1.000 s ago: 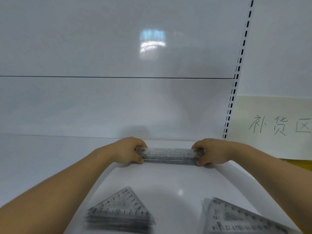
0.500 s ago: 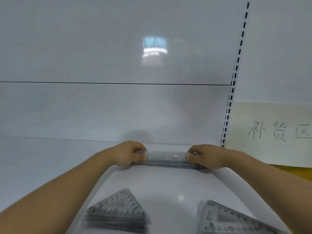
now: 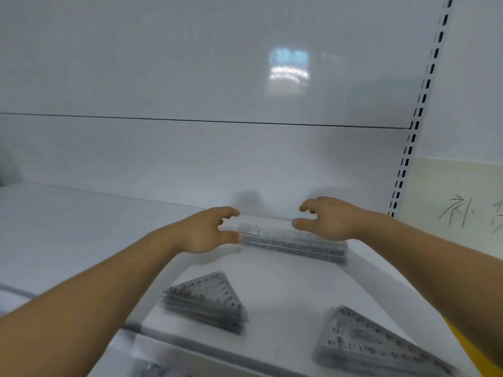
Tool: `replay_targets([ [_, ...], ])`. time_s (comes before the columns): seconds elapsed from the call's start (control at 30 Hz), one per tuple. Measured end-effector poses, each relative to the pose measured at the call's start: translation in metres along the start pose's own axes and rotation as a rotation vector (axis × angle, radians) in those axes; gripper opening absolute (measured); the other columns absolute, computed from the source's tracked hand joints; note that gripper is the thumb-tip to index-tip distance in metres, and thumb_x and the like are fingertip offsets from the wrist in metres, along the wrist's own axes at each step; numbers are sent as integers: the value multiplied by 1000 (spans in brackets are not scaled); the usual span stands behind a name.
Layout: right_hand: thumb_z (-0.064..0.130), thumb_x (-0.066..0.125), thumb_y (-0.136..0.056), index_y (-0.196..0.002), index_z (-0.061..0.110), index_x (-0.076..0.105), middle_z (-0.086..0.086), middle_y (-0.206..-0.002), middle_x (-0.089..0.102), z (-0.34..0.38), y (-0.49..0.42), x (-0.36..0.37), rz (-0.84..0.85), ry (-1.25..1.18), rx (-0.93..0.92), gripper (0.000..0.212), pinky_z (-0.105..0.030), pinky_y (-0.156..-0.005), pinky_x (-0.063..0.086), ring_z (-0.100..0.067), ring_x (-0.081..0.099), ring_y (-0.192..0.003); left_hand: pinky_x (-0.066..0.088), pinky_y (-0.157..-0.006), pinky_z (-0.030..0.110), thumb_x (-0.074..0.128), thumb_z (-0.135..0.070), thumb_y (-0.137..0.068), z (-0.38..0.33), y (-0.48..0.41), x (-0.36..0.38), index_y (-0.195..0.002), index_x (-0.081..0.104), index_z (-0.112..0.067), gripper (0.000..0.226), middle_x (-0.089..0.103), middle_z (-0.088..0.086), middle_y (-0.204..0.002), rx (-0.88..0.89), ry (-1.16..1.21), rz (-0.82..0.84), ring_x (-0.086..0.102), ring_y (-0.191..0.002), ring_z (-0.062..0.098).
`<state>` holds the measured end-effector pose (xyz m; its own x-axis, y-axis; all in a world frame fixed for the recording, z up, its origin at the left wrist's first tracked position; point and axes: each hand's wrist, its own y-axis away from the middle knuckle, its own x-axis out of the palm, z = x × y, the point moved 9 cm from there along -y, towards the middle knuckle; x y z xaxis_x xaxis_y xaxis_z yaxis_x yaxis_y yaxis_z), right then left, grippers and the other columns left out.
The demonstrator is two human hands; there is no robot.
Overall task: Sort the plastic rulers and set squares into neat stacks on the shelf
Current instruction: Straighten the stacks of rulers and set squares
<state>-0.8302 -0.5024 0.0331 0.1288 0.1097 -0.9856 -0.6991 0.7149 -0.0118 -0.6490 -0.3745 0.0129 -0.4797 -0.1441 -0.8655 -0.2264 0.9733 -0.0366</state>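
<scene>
The left hand (image 3: 206,231) is spread and relaxed and grips nothing. Its thumb tip lies at the left end of the ruler stack (image 3: 294,242), touching it or just short of it, which is a position suited to nudging that end square. Nearer the front edge of the shelf (image 3: 285,292), the left set-square stack (image 3: 206,300) lies flat with its edges roughly aligned. It is well apart from the rulers, so each shape has its own pile. The ruler stack rests on the shelf close to the back panel (image 3: 190,153) and runs roughly parallel to it. This placement likely leaves the front area free for the triangular pieces. The right hand (image 3: 330,219) hovers over the right part of the ruler stack with fingers loosely curled and wide, holding nothing. Contact between its thumb and the top ruler cannot be determined. The right end of the stack looks slightly fanned, so a final squaring press may be required. The right set-square stack (image 3: 375,341) lies flat at the front right and partly leaves the frame. Motion blur prevents a check of its alignment. Further right stand a slotted upright (image 3: 424,91) and a paper sign (image 3: 462,202) with handwritten characters.
</scene>
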Motion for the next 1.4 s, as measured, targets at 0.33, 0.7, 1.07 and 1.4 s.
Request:
replay_targets([
  [0.33,64,42,-89,-146,24,31,1,-148,38,108,47,17,127,-25,-115,71,-31,-104,33,-20,40,-130,32,-105,27,42,-59,-88,31,86,3,-144,30,-31,63,40,-8,-145,-3,-36,126,43,-127,11],
  [0.7,37,67,-82,-147,22,25,-2,-137,49,176,100,65,121,51,-13,80,-34,-99,39,-22,48,-118,42,-77,26,68,-31,-81,22,113,5,-113,64,-22,33,65,-4,-106,283,-244,43,57,-90,13],
  [1.07,45,54,-90,-131,10,48,-10,-128,55,183,113,63,40,82,20,54,-39,-97,43,-26,53,-111,37,-84,20,63,-40,-86,21,120,0,-134,51,-18,54,60,2,-126,220,-139,66,56,-105,13],
  [1.4,47,60,-87,-145,21,34,-2,-140,50,89,150,3,20,-89,153,68,-29,-104,35,-19,50,-123,27,-110,31,61,-49,-85,-34,133,0,-147,28,-21,75,30,0,-152,223,-180,17,31,-137,19],
])
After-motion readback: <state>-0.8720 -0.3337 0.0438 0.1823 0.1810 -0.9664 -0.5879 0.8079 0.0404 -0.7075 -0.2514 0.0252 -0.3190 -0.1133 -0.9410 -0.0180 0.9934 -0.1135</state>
